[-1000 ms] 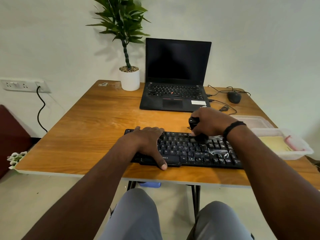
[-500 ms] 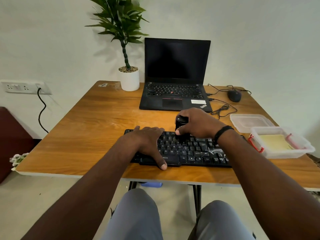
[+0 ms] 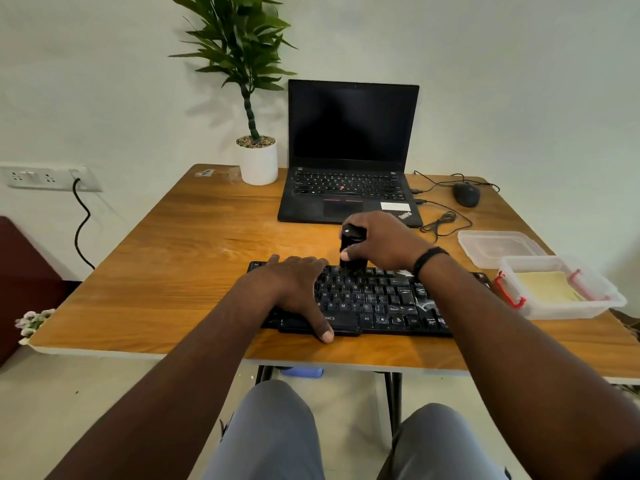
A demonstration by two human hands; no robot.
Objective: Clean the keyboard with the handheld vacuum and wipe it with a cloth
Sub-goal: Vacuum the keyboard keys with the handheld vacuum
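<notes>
A black keyboard (image 3: 377, 303) lies near the front edge of the wooden table (image 3: 166, 271). My left hand (image 3: 298, 289) rests flat on its left end, fingers straight, thumb at the front edge. My right hand (image 3: 384, 244) grips a small black handheld vacuum (image 3: 351, 247) held upright, its lower end on the top key row near the middle. A yellow cloth (image 3: 547, 287) lies in a clear plastic box (image 3: 568, 308) with red clips at the right.
A black laptop (image 3: 349, 161) stands open behind the keyboard. To its right lie a black mouse (image 3: 467, 194) and coiled cables (image 3: 443, 223). A clear lid (image 3: 495, 245) sits behind the box. A potted plant (image 3: 258, 161) stands at the back.
My right hand has slid the vacuum leftward along the keyboard, from the right part toward the middle of the top row. My left hand has stayed in place.
</notes>
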